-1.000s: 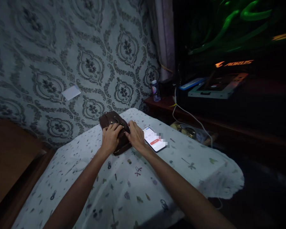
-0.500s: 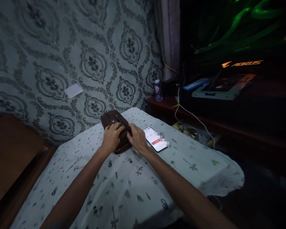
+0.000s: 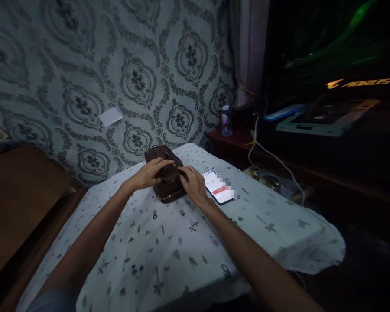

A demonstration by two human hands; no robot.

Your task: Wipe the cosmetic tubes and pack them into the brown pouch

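A small brown leather bag (image 3: 169, 190) with metal fittings lies on the patterned tablecloth (image 3: 169, 268). My left hand (image 3: 148, 174) rests over its left side and top, the index finger stretched across the bag and the thumb apart from it. On the bag's right edge, my right hand (image 3: 193, 184) has its fingertips pinched together at the rim. Whatever small part lies between those fingertips is too small to make out. Just right of that hand, a lit phone (image 3: 219, 190) lies face up, part of its screen blurred out.
Behind the table is a patterned wall (image 3: 139, 82) with a white card (image 3: 110, 116) on it. A plastic bottle (image 3: 226, 123) stands on a dark red ledge (image 3: 214, 135) at the back. A white cable (image 3: 276, 158) hangs at the right. Brown cardboard (image 3: 22, 199) sits at the left.
My left hand has shifted left on the bag and its index finger is now stretched out. My right hand stays at the bag's right edge. The whole view has swung slightly left.
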